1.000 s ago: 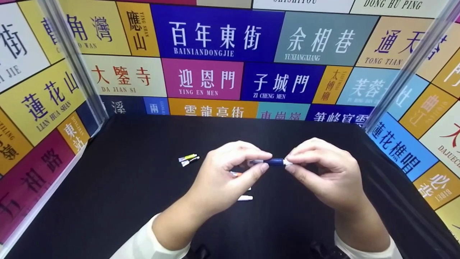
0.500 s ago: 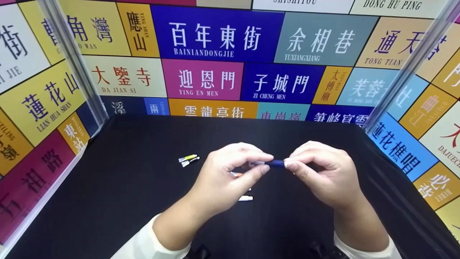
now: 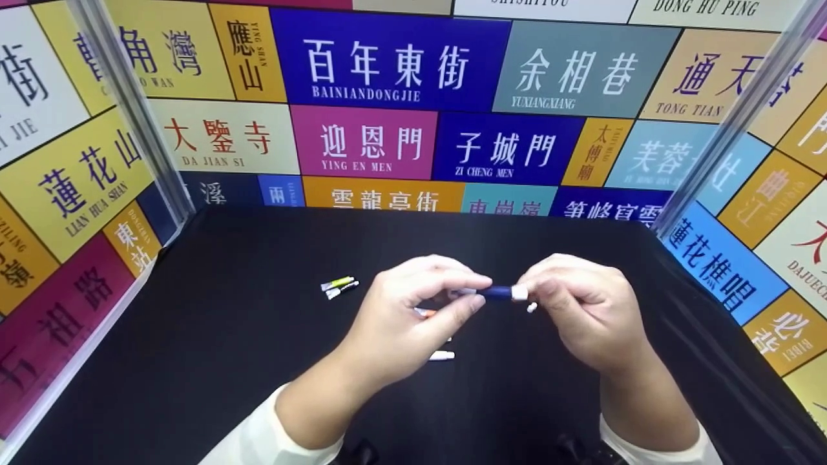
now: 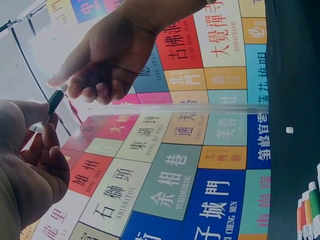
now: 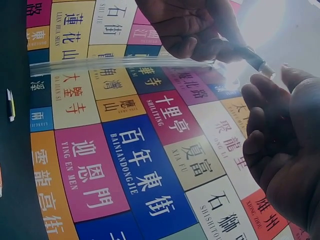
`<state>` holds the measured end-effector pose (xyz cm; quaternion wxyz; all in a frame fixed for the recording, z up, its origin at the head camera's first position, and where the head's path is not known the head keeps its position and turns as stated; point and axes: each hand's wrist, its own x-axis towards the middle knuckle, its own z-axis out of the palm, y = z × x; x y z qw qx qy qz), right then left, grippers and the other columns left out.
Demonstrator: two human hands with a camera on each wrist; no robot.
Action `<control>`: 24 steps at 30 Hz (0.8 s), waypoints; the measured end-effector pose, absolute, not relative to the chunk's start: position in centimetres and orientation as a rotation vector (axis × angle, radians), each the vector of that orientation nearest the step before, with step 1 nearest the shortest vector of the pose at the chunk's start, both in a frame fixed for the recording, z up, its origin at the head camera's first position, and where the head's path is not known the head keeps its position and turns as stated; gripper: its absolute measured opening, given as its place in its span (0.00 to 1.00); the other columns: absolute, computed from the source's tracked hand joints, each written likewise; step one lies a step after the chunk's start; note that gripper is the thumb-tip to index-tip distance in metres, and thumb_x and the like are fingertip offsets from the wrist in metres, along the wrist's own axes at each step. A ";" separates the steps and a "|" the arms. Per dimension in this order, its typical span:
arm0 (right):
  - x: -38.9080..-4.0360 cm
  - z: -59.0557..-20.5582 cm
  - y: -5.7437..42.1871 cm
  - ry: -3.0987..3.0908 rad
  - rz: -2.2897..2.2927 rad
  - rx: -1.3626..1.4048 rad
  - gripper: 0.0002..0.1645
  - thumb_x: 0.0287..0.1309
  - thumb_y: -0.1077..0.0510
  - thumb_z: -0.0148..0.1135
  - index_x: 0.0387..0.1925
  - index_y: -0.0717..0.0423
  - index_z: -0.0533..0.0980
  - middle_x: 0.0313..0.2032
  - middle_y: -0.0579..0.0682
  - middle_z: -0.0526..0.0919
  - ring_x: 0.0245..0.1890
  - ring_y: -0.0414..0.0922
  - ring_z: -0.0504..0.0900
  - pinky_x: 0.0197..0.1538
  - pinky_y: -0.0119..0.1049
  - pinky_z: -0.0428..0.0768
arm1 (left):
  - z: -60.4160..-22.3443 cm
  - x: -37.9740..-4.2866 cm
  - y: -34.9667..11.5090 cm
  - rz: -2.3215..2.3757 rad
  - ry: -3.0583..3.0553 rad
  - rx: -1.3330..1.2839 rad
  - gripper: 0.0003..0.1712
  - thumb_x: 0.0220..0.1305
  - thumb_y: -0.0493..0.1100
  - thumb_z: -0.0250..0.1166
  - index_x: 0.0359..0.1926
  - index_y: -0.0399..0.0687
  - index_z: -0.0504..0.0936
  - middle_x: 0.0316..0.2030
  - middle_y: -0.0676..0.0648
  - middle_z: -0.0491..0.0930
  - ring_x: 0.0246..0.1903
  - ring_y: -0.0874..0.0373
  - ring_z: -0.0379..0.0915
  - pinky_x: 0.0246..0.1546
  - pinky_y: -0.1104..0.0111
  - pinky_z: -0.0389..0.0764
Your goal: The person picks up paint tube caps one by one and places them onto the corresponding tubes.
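Note:
A small dark blue paint tube (image 3: 497, 292) with a white cap (image 3: 519, 293) lies level between the two hands, above the table. My left hand (image 3: 404, 316) pinches its left end between thumb and index finger, hiding part of it. The right hand (image 3: 591, 307) is at the cap, fingers curled; its index finger is right against the cap, while the thumb (image 5: 292, 75) shows a little apart from it in the right wrist view. On the black cloth below lies a small white cap-like piece (image 3: 532, 308), also seen in the left wrist view (image 4: 289, 130).
A yellow-green tube (image 3: 337, 283) and a black tube (image 3: 342, 290) lie left of the hands. An orange-marked tube (image 3: 424, 312) and a white-ended one (image 3: 442, 355) are partly hidden behind the left hand. Printed panels (image 3: 394, 61) surround the black table (image 3: 258, 387).
The right hand's thumb has slid off the tube's cap to the right, so the cap shows more. The white piece on the cloth has come into view. The left hand has barely moved.

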<state>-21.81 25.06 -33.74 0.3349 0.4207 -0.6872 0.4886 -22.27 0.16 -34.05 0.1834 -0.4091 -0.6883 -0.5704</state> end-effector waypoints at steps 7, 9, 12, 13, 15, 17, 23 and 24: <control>-21.4 -33.3 24.2 -1.656 1.392 1.202 0.11 0.61 0.74 0.69 0.44 0.80 0.83 0.43 0.61 0.89 0.42 0.45 0.85 0.45 0.28 0.84 | -34.1 -22.6 0.1 -1.625 -1.907 -1.119 0.11 0.69 0.42 0.75 0.51 0.50 0.93 0.45 0.55 0.91 0.41 0.63 0.84 0.42 0.68 0.89; -21.2 -33.1 23.8 -1.625 1.384 1.228 0.12 0.54 0.77 0.73 0.41 0.80 0.83 0.43 0.63 0.89 0.44 0.47 0.86 0.48 0.29 0.85 | -34.1 -22.6 0.0 -1.628 -1.900 -1.108 0.11 0.69 0.42 0.75 0.51 0.50 0.93 0.45 0.55 0.91 0.40 0.63 0.84 0.41 0.68 0.89; -21.0 -32.9 23.6 -1.630 1.336 1.220 0.11 0.50 0.78 0.75 0.38 0.76 0.85 0.41 0.62 0.88 0.44 0.47 0.87 0.50 0.29 0.86 | -34.1 -22.6 0.1 -1.636 -1.894 -1.106 0.11 0.69 0.41 0.75 0.51 0.50 0.93 0.45 0.55 0.90 0.39 0.63 0.84 0.40 0.68 0.89; -21.0 -32.8 23.5 -1.637 1.319 1.214 0.10 0.50 0.78 0.75 0.37 0.75 0.86 0.40 0.62 0.88 0.44 0.46 0.87 0.51 0.29 0.86 | -34.1 -22.6 0.1 -1.639 -1.890 -1.110 0.11 0.69 0.41 0.75 0.51 0.50 0.93 0.45 0.55 0.90 0.39 0.62 0.84 0.40 0.68 0.89; -21.1 -32.9 23.6 -1.651 1.298 1.200 0.10 0.49 0.79 0.76 0.36 0.74 0.86 0.38 0.61 0.88 0.43 0.45 0.86 0.50 0.28 0.85 | -34.1 -22.6 0.1 -1.643 -1.883 -1.121 0.11 0.69 0.41 0.75 0.51 0.49 0.93 0.45 0.54 0.90 0.38 0.62 0.84 0.40 0.68 0.89; -21.2 -33.0 23.7 -1.667 1.277 1.180 0.11 0.49 0.79 0.75 0.37 0.73 0.86 0.37 0.60 0.88 0.41 0.45 0.86 0.48 0.27 0.85 | -34.1 -22.5 0.1 -1.648 -1.880 -1.130 0.11 0.69 0.42 0.75 0.51 0.49 0.93 0.44 0.54 0.90 0.38 0.62 0.84 0.40 0.67 0.90; -21.4 -33.4 24.1 -1.767 1.200 1.084 0.13 0.49 0.77 0.76 0.39 0.69 0.88 0.33 0.56 0.89 0.37 0.43 0.84 0.44 0.27 0.83 | -34.1 -22.5 0.1 -1.648 -1.886 -1.136 0.11 0.70 0.42 0.74 0.51 0.49 0.93 0.44 0.54 0.90 0.39 0.62 0.84 0.41 0.66 0.90; -21.4 -33.4 24.1 -1.785 1.188 1.068 0.13 0.50 0.77 0.76 0.39 0.68 0.89 0.33 0.56 0.89 0.37 0.42 0.84 0.45 0.27 0.83 | -34.1 -22.5 0.1 -1.647 -1.885 -1.136 0.11 0.70 0.42 0.74 0.51 0.49 0.93 0.44 0.54 0.90 0.39 0.62 0.84 0.41 0.67 0.90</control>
